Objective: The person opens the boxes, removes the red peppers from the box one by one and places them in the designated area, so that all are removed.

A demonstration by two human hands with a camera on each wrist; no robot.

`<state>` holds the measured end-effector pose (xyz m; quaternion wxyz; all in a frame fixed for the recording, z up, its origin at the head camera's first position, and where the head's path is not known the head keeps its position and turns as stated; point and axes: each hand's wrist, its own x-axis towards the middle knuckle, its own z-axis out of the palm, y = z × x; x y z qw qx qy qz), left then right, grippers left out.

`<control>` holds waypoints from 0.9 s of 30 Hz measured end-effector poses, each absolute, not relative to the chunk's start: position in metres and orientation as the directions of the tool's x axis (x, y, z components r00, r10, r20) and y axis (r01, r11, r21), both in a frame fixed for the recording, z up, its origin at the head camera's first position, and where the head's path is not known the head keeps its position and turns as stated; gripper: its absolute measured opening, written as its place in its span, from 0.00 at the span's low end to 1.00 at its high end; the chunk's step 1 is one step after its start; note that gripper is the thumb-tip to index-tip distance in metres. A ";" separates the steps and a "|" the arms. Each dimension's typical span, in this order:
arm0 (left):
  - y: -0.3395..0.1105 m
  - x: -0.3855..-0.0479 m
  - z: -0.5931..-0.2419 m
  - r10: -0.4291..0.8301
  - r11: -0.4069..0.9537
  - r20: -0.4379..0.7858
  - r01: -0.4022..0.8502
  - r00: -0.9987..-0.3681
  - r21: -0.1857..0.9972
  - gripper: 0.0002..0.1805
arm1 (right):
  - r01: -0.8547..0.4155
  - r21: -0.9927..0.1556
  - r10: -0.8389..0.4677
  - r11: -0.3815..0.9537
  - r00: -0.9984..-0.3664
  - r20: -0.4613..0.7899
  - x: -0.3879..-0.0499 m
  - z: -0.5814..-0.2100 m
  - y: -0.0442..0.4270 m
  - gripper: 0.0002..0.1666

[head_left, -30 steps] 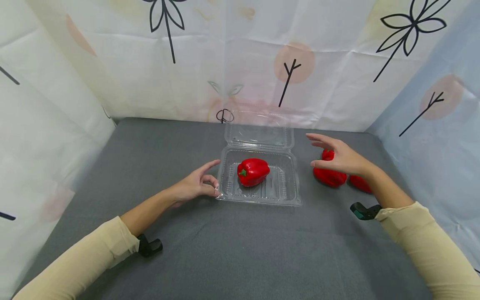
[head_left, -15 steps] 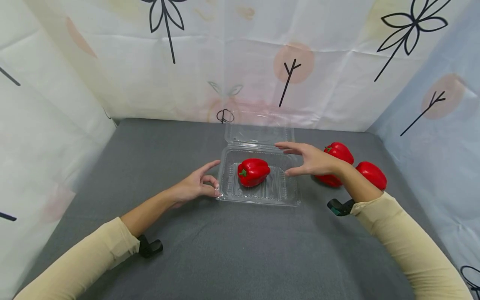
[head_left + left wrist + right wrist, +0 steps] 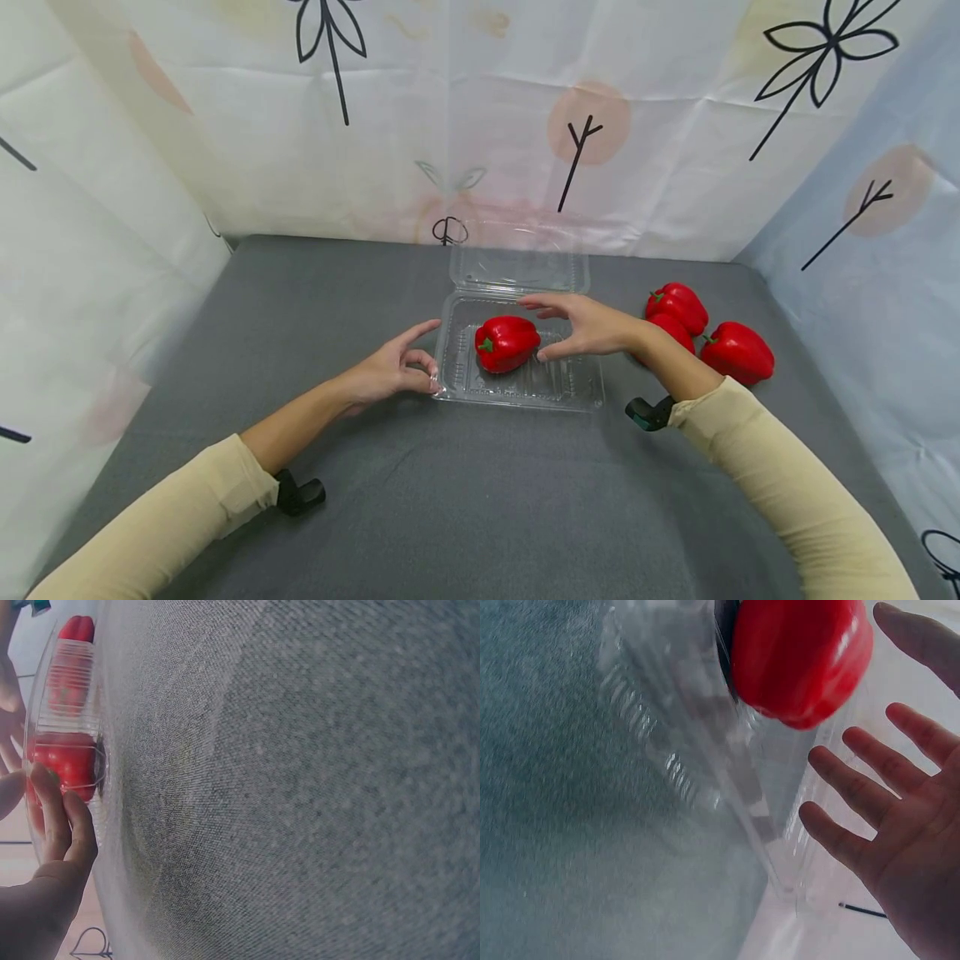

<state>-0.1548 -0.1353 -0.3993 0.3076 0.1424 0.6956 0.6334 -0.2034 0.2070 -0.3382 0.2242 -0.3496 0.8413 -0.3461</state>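
A red bell pepper [image 3: 506, 343] with a green stem lies on its side in the left part of a clear plastic clamshell container [image 3: 558, 390]. The lid [image 3: 519, 271] stands raised behind it. At the container's left edge, my left hand [image 3: 388, 368] holds the rim between thumb and fingers; its fingers also show against the clear wall in the left wrist view. My right hand [image 3: 592, 325] hovers over the container's right side, thumb and fingers spread apart. In the right wrist view, a gap separates the fingertips from the pepper [image 3: 802, 660].
Several things share the grey cloth-covered table [image 3: 487, 500]: beyond the container, 3 more red peppers cluster at right, including a rear pepper [image 3: 677, 307] and a right pepper [image 3: 738, 352]. A patterned white curtain [image 3: 390, 150] rises behind the table and along both sides.
My right hand has moved left from beside the loose peppers to over the container, near the pepper inside, uncovering the peppers at right. The left hand, container and its pepper stay put.
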 end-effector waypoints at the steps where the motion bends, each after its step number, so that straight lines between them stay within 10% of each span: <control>1: -0.136 -0.155 -0.399 0.588 0.159 -0.248 -0.191 -0.770 0.969 0.52 | -0.431 -0.742 -0.748 0.513 -0.649 -0.140 -0.204 -0.339 0.205 0.48; 27: -0.135 -0.155 -0.399 0.589 0.146 -0.257 -0.211 -0.766 0.966 0.52 | -0.429 -0.704 -0.750 0.566 -0.623 -0.223 -0.211 -0.346 0.173 0.39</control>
